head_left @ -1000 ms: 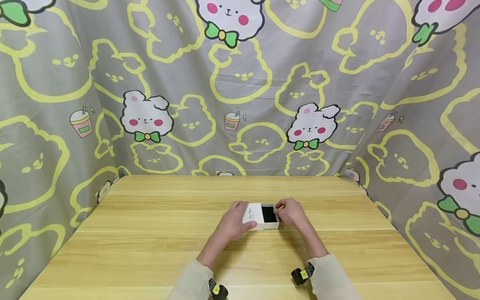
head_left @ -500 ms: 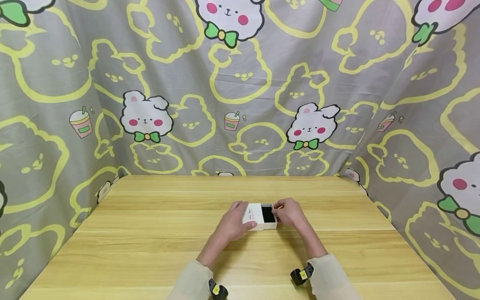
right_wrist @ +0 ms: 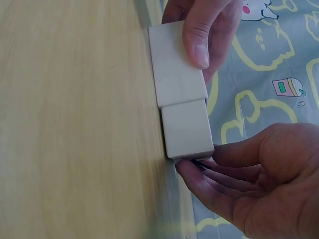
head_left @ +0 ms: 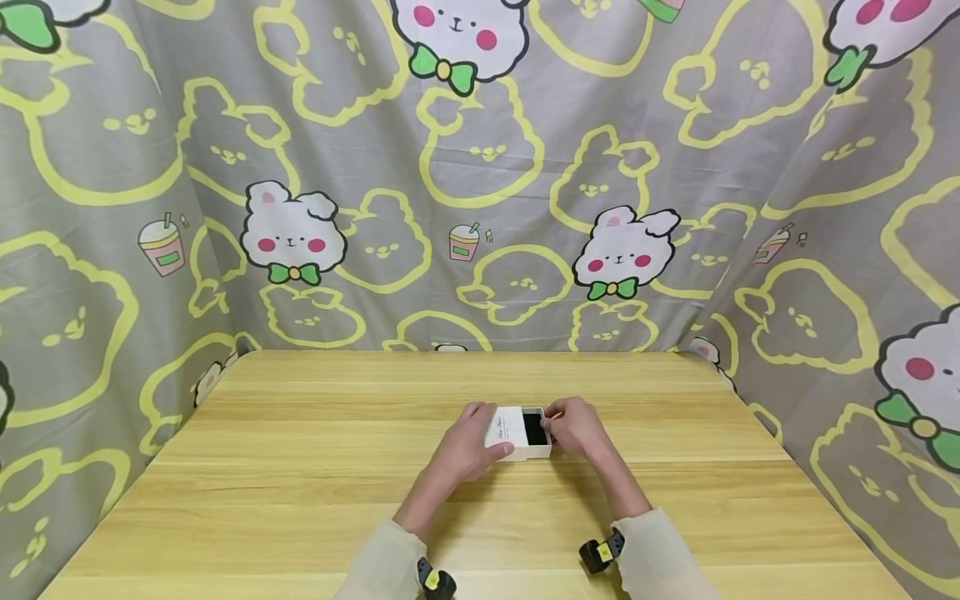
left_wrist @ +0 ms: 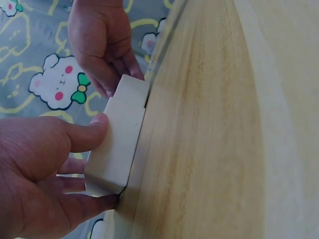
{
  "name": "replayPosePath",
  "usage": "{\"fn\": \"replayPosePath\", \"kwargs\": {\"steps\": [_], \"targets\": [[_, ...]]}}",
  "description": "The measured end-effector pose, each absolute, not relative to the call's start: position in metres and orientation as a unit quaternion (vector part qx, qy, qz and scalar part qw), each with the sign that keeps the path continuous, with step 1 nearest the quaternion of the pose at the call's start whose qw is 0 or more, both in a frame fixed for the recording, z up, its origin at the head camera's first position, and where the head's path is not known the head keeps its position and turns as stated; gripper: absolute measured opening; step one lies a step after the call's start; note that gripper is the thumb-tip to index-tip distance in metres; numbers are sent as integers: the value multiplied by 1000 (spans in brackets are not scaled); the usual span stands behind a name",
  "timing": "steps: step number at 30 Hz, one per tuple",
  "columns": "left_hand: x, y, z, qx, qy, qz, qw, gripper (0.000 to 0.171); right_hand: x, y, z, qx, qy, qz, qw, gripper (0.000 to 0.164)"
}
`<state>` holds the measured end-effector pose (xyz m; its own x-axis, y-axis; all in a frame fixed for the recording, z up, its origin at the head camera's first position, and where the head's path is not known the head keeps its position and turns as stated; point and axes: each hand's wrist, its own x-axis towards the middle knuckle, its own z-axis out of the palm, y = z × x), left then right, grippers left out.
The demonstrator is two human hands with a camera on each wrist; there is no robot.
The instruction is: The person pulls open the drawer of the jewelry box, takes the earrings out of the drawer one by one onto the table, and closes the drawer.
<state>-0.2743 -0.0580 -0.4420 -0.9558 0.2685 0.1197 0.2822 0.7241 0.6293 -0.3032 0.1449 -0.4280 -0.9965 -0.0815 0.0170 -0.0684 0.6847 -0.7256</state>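
Observation:
A white drawer-style box point(head_left: 508, 431) with small dark lettering on its sleeve lies on the table. Its inner tray point(head_left: 542, 451) sticks partly out of the right end and shows a black inside. My left hand point(head_left: 463, 442) grips the sleeve, with the thumb on the near side, as the left wrist view confirms. At the tray's outer end, my right hand point(head_left: 576, 427) pinches the end wall between thumb and fingers. A small black strip point(right_wrist: 200, 164) shows between those fingers and the tray in the right wrist view.
The wooden table point(head_left: 300, 500) runs back to a grey curtain point(head_left: 405, 167) with cartoon bunnies, which also hangs along both sides. Each sleeve cuff has a small black camera point(head_left: 597, 553) strapped beside it.
The inner tray has slid slightly left into the sleeve, and my right hand has moved left with it. The left hand and the sleeve have stayed in place.

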Motion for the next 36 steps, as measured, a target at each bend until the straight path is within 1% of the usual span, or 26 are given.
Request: {"fn": "replayPosePath", "kwargs": {"steps": [12,23,36], "targets": [[-276,-59,-443,-152,-929,-338,15,75,-305,142,-430,-38,919,-392,2,14],[-275,-59,-444,-153,-930,-335,16,74,-302,141,-428,-55,924,-378,-11,14],[-275,-59,-443,-153,-928,-339,15,75,-300,138,-427,-45,922,-385,-3,16]]}}
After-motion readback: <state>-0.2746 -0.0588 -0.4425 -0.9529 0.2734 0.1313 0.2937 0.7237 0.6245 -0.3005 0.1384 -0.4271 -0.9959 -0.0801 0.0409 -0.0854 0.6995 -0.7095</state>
